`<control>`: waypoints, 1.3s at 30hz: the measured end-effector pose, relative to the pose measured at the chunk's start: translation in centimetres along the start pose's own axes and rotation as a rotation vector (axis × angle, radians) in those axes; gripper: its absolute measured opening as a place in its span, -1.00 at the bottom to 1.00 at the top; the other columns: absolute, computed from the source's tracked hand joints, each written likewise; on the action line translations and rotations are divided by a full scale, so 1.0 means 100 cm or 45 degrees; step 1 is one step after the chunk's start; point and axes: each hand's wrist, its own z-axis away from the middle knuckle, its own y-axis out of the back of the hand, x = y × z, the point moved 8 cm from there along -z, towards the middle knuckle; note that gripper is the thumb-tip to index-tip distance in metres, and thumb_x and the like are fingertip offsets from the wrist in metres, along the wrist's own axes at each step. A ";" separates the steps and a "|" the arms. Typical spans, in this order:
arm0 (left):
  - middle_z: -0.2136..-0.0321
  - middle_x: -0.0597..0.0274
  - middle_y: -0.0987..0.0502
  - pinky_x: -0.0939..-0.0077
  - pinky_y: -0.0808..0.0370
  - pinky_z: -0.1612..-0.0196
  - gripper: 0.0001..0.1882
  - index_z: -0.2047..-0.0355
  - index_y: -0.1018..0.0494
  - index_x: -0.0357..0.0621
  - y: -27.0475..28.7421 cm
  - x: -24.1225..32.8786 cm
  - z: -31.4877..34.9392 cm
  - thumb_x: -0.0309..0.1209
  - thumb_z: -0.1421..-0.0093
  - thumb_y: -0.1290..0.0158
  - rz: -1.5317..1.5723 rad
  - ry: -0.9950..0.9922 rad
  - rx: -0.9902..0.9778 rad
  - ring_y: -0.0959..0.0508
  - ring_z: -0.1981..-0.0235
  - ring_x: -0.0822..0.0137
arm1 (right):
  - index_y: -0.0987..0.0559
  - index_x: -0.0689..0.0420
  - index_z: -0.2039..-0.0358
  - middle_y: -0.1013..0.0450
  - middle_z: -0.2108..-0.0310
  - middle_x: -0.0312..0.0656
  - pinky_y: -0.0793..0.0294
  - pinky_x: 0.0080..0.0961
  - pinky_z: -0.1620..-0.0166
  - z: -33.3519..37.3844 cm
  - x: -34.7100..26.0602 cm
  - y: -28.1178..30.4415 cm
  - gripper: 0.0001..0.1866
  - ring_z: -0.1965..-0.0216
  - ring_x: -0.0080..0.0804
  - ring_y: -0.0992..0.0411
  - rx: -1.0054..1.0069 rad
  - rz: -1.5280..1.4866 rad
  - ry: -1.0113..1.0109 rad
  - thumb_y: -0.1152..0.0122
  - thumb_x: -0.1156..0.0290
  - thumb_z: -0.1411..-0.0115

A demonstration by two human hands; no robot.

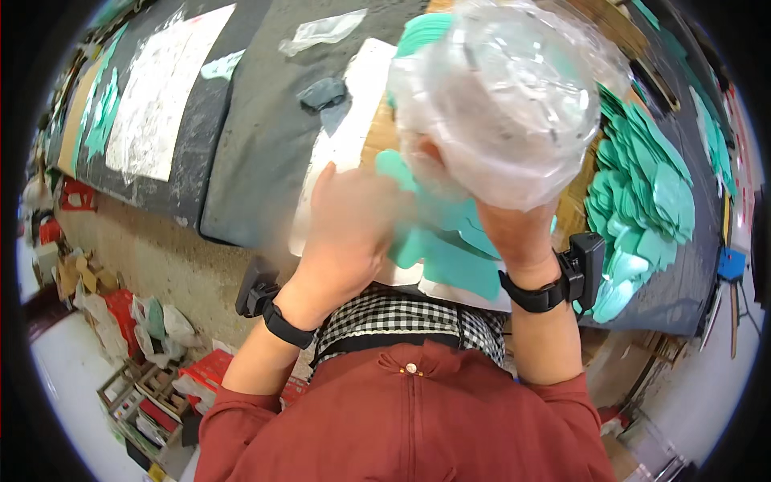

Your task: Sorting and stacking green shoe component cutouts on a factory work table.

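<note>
My left hand is over the near edge of the work table, thumb raised and fingers smeared by motion. It is beside flat teal cut-out sheets with rounded lobes, which lie at the table edge in front of me. My right hand reaches up behind a bulky clear plastic bag. The bag hides most of its fingers, so its grip does not show. Some teal sheet lies between the two hands; whether either hand holds it is unclear.
A heap of teal cut-outs lies to the right. Behind the bag stands a teal stack. A white strip, a dark crumpled piece and a thin plastic bag lie left. Another dark table carries a white sheet.
</note>
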 end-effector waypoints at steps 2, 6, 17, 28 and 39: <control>0.13 0.32 -0.52 -0.13 -0.16 -0.27 -0.65 0.13 -0.58 0.01 0.002 -0.003 -0.002 -0.57 -0.04 -0.15 -0.053 0.061 -0.015 -0.43 -0.02 0.14 | -0.49 0.27 0.06 -0.49 0.15 -0.02 -0.42 -0.23 0.07 0.009 0.012 0.022 -0.51 0.10 -0.02 -0.45 -0.152 0.373 0.123 -0.45 0.53 0.03; 0.15 0.32 -0.52 -0.10 -0.16 -0.25 -0.70 0.12 -0.58 0.01 0.001 -0.006 0.001 -0.52 -0.12 -0.14 -0.074 0.044 0.014 -0.43 0.00 0.14 | -0.46 0.23 -0.11 -0.47 -0.07 -0.15 -0.45 -0.36 -0.10 0.030 0.042 0.103 -0.39 -0.06 -0.34 -0.44 -0.003 0.110 -0.433 -0.49 0.49 -0.04; 0.16 0.26 -0.59 0.01 -0.19 -0.24 -0.75 0.19 -0.61 -0.04 0.006 -0.009 0.002 -0.56 -0.10 -0.15 0.012 -0.022 -0.003 -0.46 0.00 0.08 | -0.39 0.26 -0.15 -0.47 -0.05 -0.10 -0.40 -0.37 -0.13 0.068 -0.007 0.052 -0.31 -0.04 -0.32 -0.46 0.168 0.117 -0.225 -0.45 0.53 0.02; 0.34 0.07 -0.54 0.18 -0.36 0.04 -0.84 0.30 -0.57 -0.25 0.043 -0.038 0.017 -0.64 -0.10 -0.08 -0.029 0.086 0.098 -0.46 0.20 -0.02 | -0.51 0.20 0.14 -0.50 0.25 0.01 -0.51 -0.19 0.21 -0.012 -0.049 -0.056 -0.63 0.24 0.06 -0.48 -0.044 -0.302 -0.053 -0.31 0.48 0.00; 0.18 0.11 -0.55 0.21 -0.34 -0.09 -0.69 0.08 -0.54 -0.17 0.014 -0.030 -0.028 -0.54 -0.13 -0.10 -0.115 -0.031 -0.044 -0.46 0.08 0.04 | -0.40 0.32 -0.16 -0.47 -0.08 -0.11 -0.46 -0.37 -0.10 0.080 0.048 0.137 -0.39 -0.05 -0.32 -0.45 0.618 -0.615 -0.681 -0.41 0.58 -0.10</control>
